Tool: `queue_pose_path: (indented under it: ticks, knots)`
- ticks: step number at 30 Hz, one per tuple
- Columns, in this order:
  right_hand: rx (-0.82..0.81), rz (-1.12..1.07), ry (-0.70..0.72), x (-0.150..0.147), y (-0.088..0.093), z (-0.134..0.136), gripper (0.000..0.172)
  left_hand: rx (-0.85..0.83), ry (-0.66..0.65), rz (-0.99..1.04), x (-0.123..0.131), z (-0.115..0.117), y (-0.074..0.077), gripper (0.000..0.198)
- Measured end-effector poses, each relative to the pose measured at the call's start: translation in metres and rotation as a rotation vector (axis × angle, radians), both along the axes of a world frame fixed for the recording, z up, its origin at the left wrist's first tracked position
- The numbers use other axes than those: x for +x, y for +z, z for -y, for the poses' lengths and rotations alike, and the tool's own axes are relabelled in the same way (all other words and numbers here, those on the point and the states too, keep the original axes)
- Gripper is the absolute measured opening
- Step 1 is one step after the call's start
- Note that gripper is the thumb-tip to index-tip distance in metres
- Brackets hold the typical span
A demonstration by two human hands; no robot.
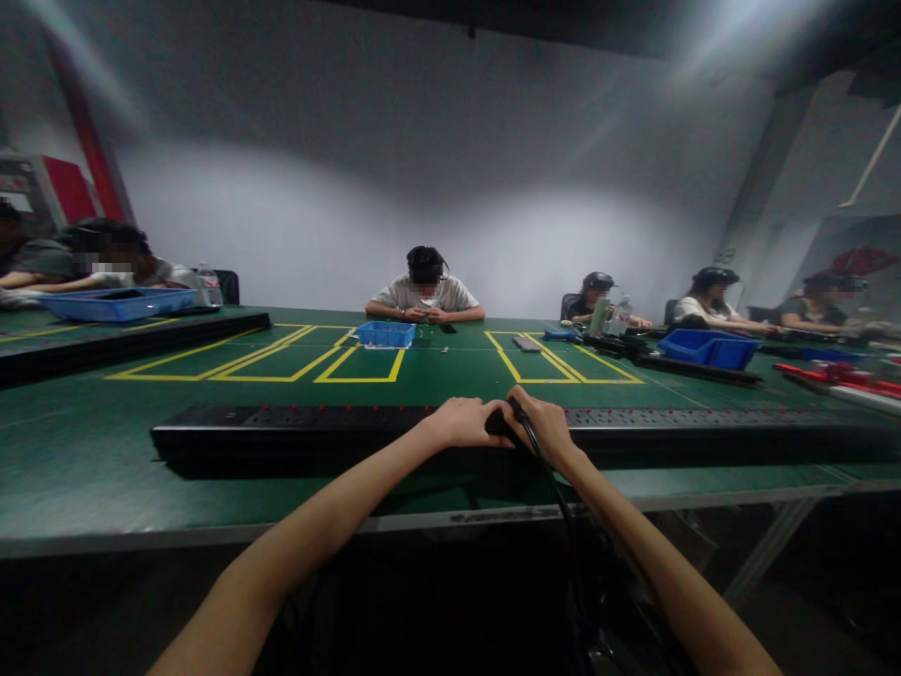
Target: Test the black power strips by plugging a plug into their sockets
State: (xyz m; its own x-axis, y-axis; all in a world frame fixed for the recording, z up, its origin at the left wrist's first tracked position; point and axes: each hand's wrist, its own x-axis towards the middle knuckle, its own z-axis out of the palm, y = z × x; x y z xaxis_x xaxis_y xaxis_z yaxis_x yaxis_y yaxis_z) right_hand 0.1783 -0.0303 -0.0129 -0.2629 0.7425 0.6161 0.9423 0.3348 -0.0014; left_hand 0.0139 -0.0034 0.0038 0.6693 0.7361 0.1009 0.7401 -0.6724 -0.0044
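Observation:
Both my arms reach forward to a long black power strip point(296, 422) that lies across the near part of the green table point(84, 451). My left hand point(465, 422) rests on the strip with its fingers curled around a black plug point(498, 422). My right hand point(545, 424) is closed on the same plug from the right. A black cable point(556, 488) runs from the plug down over my right wrist and off the table's near edge. A row of small red switches lines the strip's top.
Yellow tape rectangles point(282, 361) mark the table's middle. A blue tray point(385, 333) stands before a seated person point(426, 293) across from me. More people sit at the left and right, with blue bins point(708, 347), a blue tray point(116, 302) and red tools point(837, 376).

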Motion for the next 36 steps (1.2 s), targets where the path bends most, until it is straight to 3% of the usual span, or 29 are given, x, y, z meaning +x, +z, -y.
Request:
queue_pose_path:
  ticks: [36]
  knots:
    - [0.043, 0.009, 0.016, 0.0030, -0.0059, -0.0063, 0.021, 0.045, -0.019, -0.003, -0.0020, -0.0030, -0.0044, 0.037]
